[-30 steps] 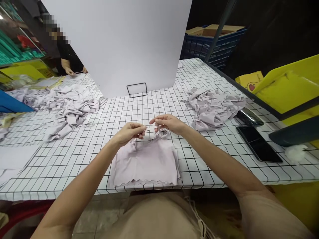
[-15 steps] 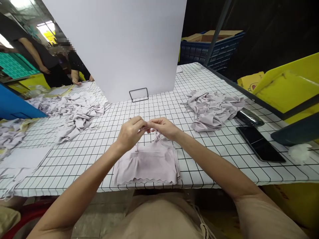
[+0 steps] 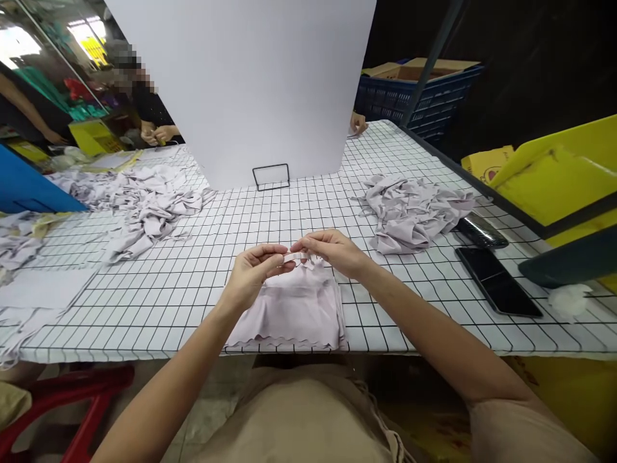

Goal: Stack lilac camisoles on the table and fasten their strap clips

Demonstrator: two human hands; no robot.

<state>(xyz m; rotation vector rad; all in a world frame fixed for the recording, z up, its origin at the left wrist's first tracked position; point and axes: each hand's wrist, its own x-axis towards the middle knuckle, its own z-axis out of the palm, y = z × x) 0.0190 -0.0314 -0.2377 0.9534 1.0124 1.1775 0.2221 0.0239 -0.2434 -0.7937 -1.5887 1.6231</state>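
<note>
A pale lilac camisole-like garment [image 3: 294, 312] with a wavy hem lies flat on similar layers at the table's near edge. Above its top edge, my left hand [image 3: 253, 270] pinches a thin pale strap [image 3: 295, 256] between thumb and fingers. My right hand [image 3: 335, 251] grips the same strap a short way to the right, fingertips close to the left ones. The strap appears to belong to the garment, though its lower ends are partly hidden by my fingers.
A white upright board [image 3: 250, 90] on a wire stand [image 3: 271, 177] faces me. Crumpled lilac garments [image 3: 412, 212] lie right, with another heap [image 3: 149, 206] left. A phone [image 3: 496, 283] and a dark glossy object [image 3: 482, 231] sit right. Co-workers' hands [image 3: 157, 134] show beyond the board.
My hands came together on the strap, then moved slightly apart with it stretched between them. A co-worker's hand has appeared past the board's right edge.
</note>
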